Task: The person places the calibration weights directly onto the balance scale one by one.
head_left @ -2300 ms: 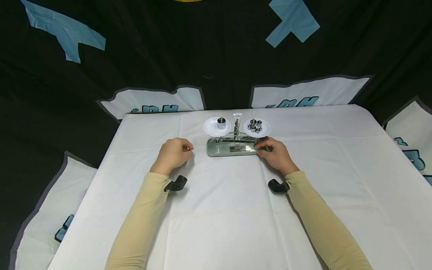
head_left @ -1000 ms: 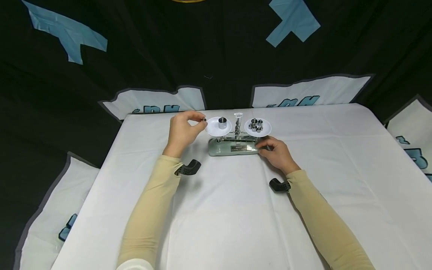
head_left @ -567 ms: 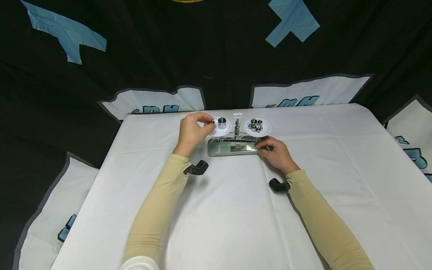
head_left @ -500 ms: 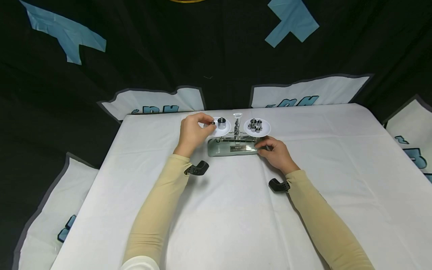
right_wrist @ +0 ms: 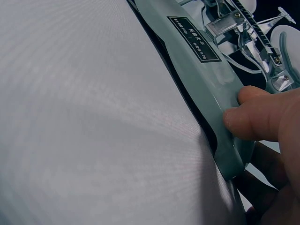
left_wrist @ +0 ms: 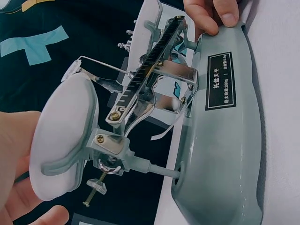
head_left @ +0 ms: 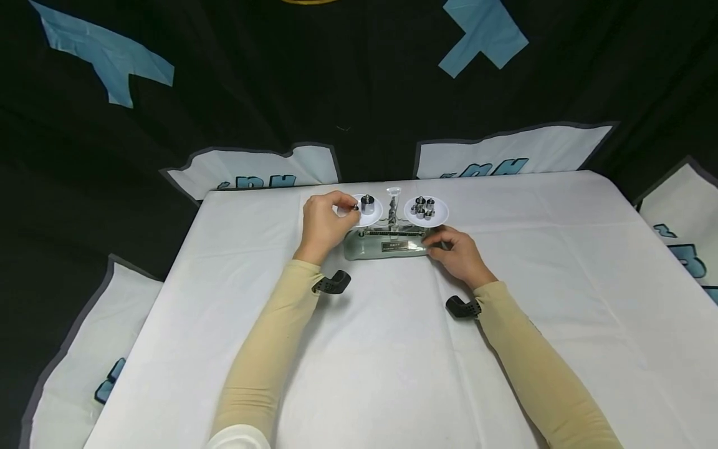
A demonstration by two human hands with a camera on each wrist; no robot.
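Note:
A green-grey balance scale (head_left: 367,247) stands near the table's far side. Over its left pan (head_left: 371,222) my left hand (head_left: 323,226) pinches a small metal weight (head_left: 356,207) between thumb and fingertip, left of a larger silver weight (head_left: 367,204). The left wrist view catches that pan's underside (left_wrist: 65,126), which hides the fingertips and the small weight. My right hand (head_left: 457,254) grips the right end of the scale's base, thumb (right_wrist: 243,123) on the front face and other fingers behind. Several metal weights (head_left: 420,203) sit together on the right pan (head_left: 440,216).
White cloth (head_left: 381,349) covers the table. A dark curtain (head_left: 359,75) with blue tape patches (head_left: 485,34) hangs behind it. Below the left pan, an adjusting screw (left_wrist: 96,186) sticks out. The scale's graduated beam (left_wrist: 150,70) runs between the pans.
My left hand has risen from the table left of the scale and carried the small weight rightward over the left pan, edging closer to the larger weight. My right hand stays put.

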